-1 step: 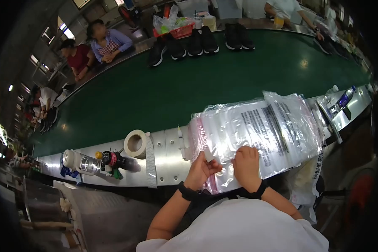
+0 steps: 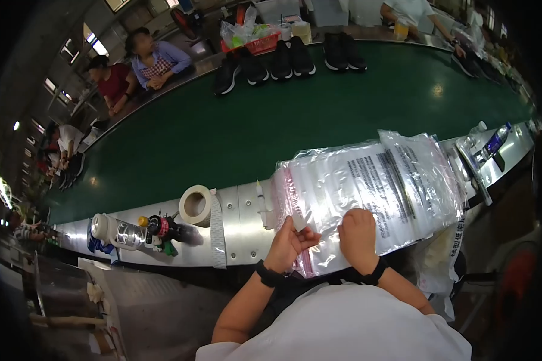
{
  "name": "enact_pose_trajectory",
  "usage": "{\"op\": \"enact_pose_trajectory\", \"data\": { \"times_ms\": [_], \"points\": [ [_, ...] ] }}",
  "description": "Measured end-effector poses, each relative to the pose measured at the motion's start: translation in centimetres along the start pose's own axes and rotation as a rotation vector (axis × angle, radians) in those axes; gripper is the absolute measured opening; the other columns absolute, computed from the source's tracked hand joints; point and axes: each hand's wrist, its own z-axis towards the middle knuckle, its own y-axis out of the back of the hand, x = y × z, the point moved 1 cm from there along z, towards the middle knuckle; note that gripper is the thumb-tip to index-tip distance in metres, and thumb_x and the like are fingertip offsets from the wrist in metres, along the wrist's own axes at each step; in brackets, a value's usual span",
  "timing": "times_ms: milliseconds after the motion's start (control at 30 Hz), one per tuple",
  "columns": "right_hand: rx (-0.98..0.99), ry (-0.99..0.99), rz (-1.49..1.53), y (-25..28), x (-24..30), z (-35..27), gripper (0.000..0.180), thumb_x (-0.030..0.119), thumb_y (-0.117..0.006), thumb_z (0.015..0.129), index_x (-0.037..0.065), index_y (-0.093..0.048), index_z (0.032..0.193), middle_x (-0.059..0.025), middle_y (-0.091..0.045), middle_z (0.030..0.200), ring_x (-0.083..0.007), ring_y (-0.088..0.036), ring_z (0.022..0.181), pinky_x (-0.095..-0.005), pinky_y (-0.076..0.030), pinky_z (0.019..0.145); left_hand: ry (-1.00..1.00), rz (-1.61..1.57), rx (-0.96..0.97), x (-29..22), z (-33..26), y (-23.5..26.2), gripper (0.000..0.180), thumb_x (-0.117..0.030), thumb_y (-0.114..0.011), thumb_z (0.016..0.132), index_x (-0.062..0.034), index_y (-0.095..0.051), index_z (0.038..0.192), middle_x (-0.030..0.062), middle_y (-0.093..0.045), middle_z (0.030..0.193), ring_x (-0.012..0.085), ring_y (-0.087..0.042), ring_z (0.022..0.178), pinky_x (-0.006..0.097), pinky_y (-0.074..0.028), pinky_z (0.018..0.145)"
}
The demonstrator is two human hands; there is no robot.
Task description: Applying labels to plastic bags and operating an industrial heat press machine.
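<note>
A stack of clear plastic zip bags with dark print and a pink strip along one side lies in front of me. Over its left part, my left hand is pinched on a small white piece like a label, between thumb and forefinger. My right hand rests on or just above the bags, to the right of the left hand. Its fingers are curled in, and whatever may be under them is hidden.
A green conveyor belt runs beyond the metal edge. To the left are a tape roll, a dark bottle and a clear jug. Black shoes stand along the far side, near two people.
My right hand has shifted slightly to the right, away from the left hand. The left hand stays in place with the white piece.
</note>
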Motion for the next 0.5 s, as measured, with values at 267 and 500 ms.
{"op": "enact_pose_trajectory", "data": {
  "times_ms": [267, 500],
  "points": [
    [-0.002, 0.022, 0.073, 0.4, 2.6, 0.8, 0.031, 0.014, -0.073, 0.058, 0.002, -0.051, 0.077, -0.0134, -0.048, 0.091, -0.0312, -0.047, 0.094, -0.0472, -0.034, 0.085, 0.022, -0.011, 0.184, 0.0, 0.9, 1.8, 0.052, -0.05, -0.026, 0.094, -0.0076, -0.047, 0.074, 0.0048, -0.047, 0.067, 0.0254, -0.059, 0.075, 0.042, -0.048, 0.078],
    [0.005, 0.019, 0.16, 0.7, 2.3, 0.7, 0.022, 0.012, -0.069, 0.065, 0.003, -0.053, 0.078, -0.0107, -0.05, 0.088, -0.0281, -0.048, 0.093, -0.0496, -0.033, 0.089, 0.022, -0.001, 0.044, -0.7, 0.1, 1.1, 0.054, -0.05, -0.028, 0.094, -0.0051, -0.051, 0.076, 0.0073, -0.053, 0.072, 0.0261, -0.061, 0.08, 0.044, -0.049, 0.081]
  ]
}}
